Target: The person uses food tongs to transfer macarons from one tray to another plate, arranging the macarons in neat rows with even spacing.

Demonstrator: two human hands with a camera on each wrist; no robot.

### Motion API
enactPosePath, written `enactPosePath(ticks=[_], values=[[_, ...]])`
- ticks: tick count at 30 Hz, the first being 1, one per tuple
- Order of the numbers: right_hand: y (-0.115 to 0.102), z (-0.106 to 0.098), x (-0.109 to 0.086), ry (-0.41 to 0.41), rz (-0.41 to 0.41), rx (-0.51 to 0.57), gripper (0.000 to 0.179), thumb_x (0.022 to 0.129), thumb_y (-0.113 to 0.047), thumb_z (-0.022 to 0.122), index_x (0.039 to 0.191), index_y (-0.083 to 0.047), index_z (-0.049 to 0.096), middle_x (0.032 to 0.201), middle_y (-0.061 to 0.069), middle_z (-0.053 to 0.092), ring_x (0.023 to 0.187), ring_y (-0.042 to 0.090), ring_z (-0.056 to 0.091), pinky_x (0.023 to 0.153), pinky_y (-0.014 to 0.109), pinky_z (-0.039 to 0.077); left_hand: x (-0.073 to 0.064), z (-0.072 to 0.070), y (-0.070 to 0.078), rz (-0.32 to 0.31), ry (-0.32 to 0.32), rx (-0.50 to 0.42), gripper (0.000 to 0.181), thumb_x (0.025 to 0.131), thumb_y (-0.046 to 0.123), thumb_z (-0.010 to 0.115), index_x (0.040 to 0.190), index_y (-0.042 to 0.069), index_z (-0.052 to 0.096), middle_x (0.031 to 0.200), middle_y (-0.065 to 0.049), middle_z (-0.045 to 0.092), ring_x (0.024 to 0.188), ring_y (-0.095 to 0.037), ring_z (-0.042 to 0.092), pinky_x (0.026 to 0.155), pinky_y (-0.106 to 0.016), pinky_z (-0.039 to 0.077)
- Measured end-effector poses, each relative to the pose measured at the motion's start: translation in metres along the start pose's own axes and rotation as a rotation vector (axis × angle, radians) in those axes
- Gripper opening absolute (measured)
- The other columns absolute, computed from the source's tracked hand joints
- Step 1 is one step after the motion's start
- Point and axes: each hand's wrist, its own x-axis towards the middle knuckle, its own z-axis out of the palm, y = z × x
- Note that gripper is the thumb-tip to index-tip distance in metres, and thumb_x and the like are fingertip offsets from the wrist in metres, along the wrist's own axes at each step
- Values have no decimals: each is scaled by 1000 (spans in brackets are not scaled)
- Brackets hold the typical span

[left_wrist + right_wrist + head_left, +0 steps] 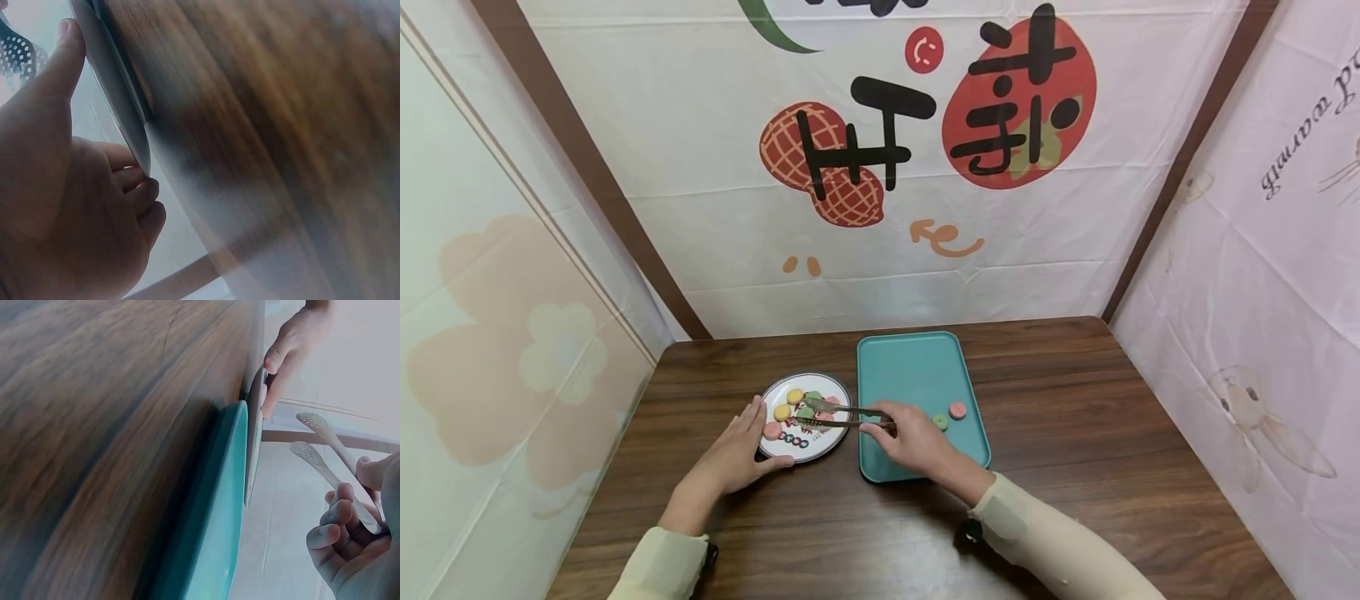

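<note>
My right hand [913, 437] grips metal tongs [842, 422] with perforated ends, which stand apart over the round plate [820, 452]. Between the tips no piece shows in the right wrist view. The white plate has a dark rim and printed pattern. It carries several small round biscuit-like pieces: yellow pieces [782, 412], a pink piece [772, 430] and green and pink ones partly behind the tongs. At the plate's left side my left hand [737, 446] holds the rim, thumb along the near edge, fingertips bent at the edge in the left wrist view [81, 194].
Right of the plate lies a teal tray [906, 367] with a raised rim. A green piece [940, 422] and a pink piece [957, 410] lie on its right side. Printed cloth walls [880, 292] border the wooden table [1045, 375] at the back and sides.
</note>
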Motion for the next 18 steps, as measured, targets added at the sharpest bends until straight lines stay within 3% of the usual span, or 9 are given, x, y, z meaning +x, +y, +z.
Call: enactPosePath(ticks=[4,11,18], values=[[3,-6,-5,23,6,2,38,108,-33,68,132,-3,72,84,-8,68,62,3,53,53,23,48,-1,-1,0,1,0,4,124,92,73,70,162,-17,23,172,-36,16,160,-49,21,130,-62,22],[8,-16,-11,49,12,5,38,108,-33,68,131,-3,72,76,-12,63,57,2,44,48,22,41,0,-1,-1,1,-1,4,124,92,73,69,163,-17,22,172,-36,16,161,-49,20,130,-62,21],[13,-25,-17,70,12,21,35,108,-31,69,130,-4,72,78,-9,66,57,2,44,49,23,41,-1,-2,1,1,-1,3,123,93,72,70,162,-17,22,172,-36,15,160,-50,20,130,-62,22]])
